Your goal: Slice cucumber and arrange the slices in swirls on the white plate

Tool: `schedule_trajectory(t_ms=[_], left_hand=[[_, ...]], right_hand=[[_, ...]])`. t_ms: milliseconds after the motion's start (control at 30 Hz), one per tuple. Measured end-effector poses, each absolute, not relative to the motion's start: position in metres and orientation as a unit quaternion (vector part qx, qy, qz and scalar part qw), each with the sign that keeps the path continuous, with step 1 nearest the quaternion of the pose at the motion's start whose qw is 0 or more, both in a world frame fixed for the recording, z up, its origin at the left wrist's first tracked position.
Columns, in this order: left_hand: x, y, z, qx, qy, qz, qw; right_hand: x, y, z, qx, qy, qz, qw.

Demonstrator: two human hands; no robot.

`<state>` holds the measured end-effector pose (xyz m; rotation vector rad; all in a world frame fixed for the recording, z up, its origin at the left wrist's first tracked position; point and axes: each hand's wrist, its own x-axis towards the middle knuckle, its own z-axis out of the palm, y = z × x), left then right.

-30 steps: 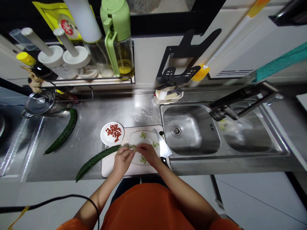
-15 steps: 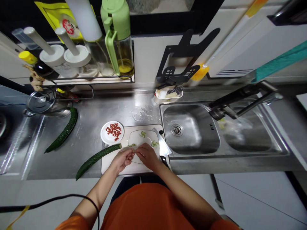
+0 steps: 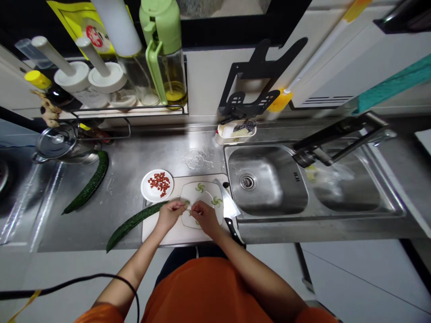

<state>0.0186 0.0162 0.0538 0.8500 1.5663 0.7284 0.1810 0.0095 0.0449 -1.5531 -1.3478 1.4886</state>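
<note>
My left hand (image 3: pixel 171 213) is over the left rim of a squarish pale plate (image 3: pixel 206 215), its thumb and fingers pinched at a green cucumber slice (image 3: pixel 186 203). Close beside it, my right hand (image 3: pixel 204 218) pinches a small pale-green cucumber piece (image 3: pixel 190 212) at its fingertips. On the plate, cut cucumber slices (image 3: pixel 200 187) form small pinwheels; my right hand partly covers one near the front. Underneath is a white cutting board (image 3: pixel 156 231). A whole cucumber (image 3: pixel 134 224) rests with one end on the board, behind my left hand.
A kitchen knife (image 3: pixel 230 208) lies along the board's right edge beside the sink (image 3: pixel 269 179). Chopped red pieces fill a small white dish (image 3: pixel 145 186) at the back left. Another cucumber (image 3: pixel 89 186) and a lidded pot (image 3: pixel 57 141) are farther left. The faucet (image 3: pixel 323 139) overhangs the sink.
My hands have moved apart from touching each other. The left has shifted slightly up to the slice at the plate's left side; the right stays near its place, its small piece now visible.
</note>
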Motion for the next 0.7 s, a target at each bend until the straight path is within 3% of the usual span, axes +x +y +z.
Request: schedule_trajectory(t_ms=[333,700], left_hand=[[0.007,0.033,0.041,0.658,0.610,0.209,0.390],[0.003,0.046,0.035,0.753,0.566,0.149,0.300]], right_hand=[[0.167,0.016,0.024,-0.626,-0.503,0.527,0.278],[0.153,0.022,0.008,-0.648,-0.556,0.448,0.266]])
